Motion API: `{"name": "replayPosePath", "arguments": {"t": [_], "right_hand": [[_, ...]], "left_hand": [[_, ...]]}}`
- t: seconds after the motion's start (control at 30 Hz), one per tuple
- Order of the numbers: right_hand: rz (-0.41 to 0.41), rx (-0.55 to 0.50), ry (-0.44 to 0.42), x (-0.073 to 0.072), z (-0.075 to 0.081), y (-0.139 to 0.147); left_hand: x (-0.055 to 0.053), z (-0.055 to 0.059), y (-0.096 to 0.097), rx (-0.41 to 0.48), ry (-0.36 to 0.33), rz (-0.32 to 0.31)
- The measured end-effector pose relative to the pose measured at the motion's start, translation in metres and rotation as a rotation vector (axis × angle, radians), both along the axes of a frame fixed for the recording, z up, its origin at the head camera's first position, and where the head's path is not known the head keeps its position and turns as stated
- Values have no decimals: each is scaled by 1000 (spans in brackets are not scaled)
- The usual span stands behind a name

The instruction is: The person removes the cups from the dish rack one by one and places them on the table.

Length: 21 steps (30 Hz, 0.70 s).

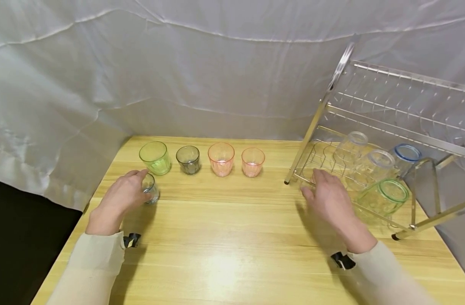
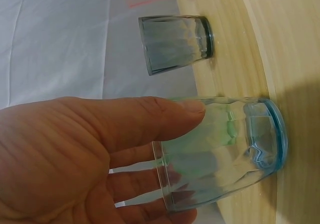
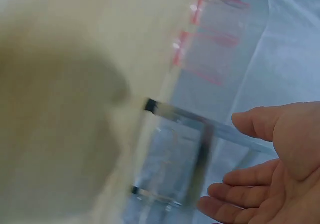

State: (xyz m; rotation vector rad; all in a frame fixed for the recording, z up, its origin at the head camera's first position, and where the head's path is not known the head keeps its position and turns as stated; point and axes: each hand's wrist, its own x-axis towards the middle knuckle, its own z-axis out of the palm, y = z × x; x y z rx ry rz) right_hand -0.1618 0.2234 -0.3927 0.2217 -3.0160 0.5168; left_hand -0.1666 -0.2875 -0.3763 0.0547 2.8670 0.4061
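Observation:
My left hand (image 1: 120, 195) grips a clear, blue-tinted drinking glass (image 2: 227, 159) at the table's left side, thumb on one side and fingers on the other. The glass is upright, its thick blue base at or close to the tabletop. Behind it stands a larger green glass (image 1: 156, 159), with a dark grey glass (image 1: 188, 160) to the right of that. My right hand (image 1: 329, 197) holds nothing; its fingers are extended beside the metal dish rack (image 1: 314, 131), thumb apart from the fingers in the right wrist view.
A larger pink glass (image 1: 221, 160) and a smaller pink glass (image 1: 252, 163) continue the back row. On the rack's lower shelf are upside-down glasses: two clear, a blue-rimmed glass (image 1: 407, 153) and a green-rimmed glass (image 1: 386, 197). Grey cloth (image 1: 217, 76) hangs behind the table.

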Motion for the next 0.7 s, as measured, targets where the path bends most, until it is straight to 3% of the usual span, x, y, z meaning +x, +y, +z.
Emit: {"name": "replayPosePath", "arguments": {"t": [0.13, 0.3, 0.53, 0.7], "right_hand": [[-40, 29, -40, -23, 23, 8], [-97, 66, -104, -65, 46, 24], [-111, 170, -97, -116, 53, 51], [-175, 192, -211, -139, 55, 68]], "left_hand": [[1, -1, -1, -1, 6, -4], [1, -1, -3, -5, 7, -2], [0, -1, -1, -5, 4, 0], [0, 0, 1, -13, 11, -4]]}}
